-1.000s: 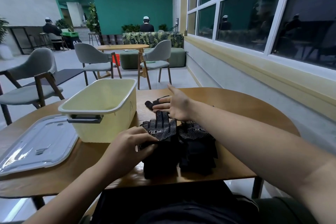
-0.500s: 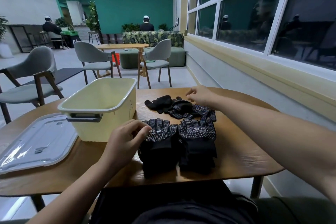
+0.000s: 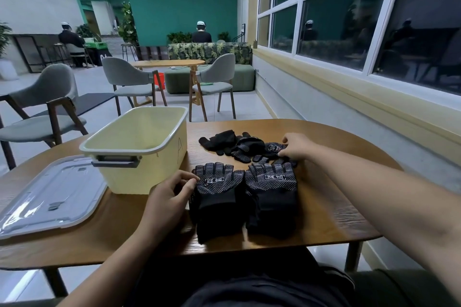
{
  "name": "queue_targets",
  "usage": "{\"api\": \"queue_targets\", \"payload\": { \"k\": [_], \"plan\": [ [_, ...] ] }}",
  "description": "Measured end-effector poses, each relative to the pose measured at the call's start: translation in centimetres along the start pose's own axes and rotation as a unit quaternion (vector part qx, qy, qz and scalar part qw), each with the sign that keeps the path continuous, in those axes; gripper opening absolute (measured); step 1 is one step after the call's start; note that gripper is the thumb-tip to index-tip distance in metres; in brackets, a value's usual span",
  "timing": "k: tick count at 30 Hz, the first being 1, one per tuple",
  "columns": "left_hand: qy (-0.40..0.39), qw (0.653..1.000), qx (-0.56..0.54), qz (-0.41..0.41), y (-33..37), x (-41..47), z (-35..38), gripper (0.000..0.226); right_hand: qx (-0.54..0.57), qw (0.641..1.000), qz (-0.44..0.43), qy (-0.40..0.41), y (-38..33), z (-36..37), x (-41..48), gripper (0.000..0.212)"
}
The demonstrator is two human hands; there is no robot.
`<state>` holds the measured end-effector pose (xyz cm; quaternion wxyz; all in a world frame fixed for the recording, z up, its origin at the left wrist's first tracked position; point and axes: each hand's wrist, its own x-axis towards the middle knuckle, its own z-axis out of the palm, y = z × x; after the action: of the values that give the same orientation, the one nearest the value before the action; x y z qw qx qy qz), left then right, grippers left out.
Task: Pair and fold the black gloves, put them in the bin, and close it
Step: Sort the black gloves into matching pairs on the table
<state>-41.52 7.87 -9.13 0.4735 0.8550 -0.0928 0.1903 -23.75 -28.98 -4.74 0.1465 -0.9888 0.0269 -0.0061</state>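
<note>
Two folded pairs of black dotted gloves lie side by side near the table's front edge, a left pair (image 3: 217, 197) and a right pair (image 3: 273, 194). Behind them sits a loose heap of black gloves (image 3: 239, 146). My right hand (image 3: 296, 146) reaches to the heap's right end and pinches a dotted glove (image 3: 274, 149) there. My left hand (image 3: 169, 197) rests on the table with its fingertips touching the left pair's edge. The pale yellow bin (image 3: 139, 154) stands open at the left, and its grey lid (image 3: 50, 194) lies flat beside it.
The round wooden table (image 3: 324, 219) ends just in front of the folded pairs. Grey chairs (image 3: 47, 109) and another table stand on the floor beyond. A window wall runs along the right. Two people sit far back.
My right hand has drawn back from the far heap toward its right end and taken hold of a dotted glove. My left hand has slid off the left pair to its edge.
</note>
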Motion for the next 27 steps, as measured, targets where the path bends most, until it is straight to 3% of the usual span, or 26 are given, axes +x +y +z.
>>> {"api": "queue_targets", "payload": {
  "k": [6,13,27],
  "plan": [
    [0.009,1.0,-0.008,-0.008,0.3,0.0,0.0,0.009,0.193,0.981,0.033,0.017,0.4,-1.6,0.2,0.016],
    [0.005,1.0,-0.027,0.004,1.0,0.2,-0.1,0.008,0.352,0.935,0.025,-0.028,-1.2,-5.2,-1.0,0.02],
    [0.014,0.993,-0.052,0.108,7.4,4.1,1.0,0.012,0.339,0.937,-0.085,0.01,-7.1,-7.7,-3.7,0.029]
  ]
}}
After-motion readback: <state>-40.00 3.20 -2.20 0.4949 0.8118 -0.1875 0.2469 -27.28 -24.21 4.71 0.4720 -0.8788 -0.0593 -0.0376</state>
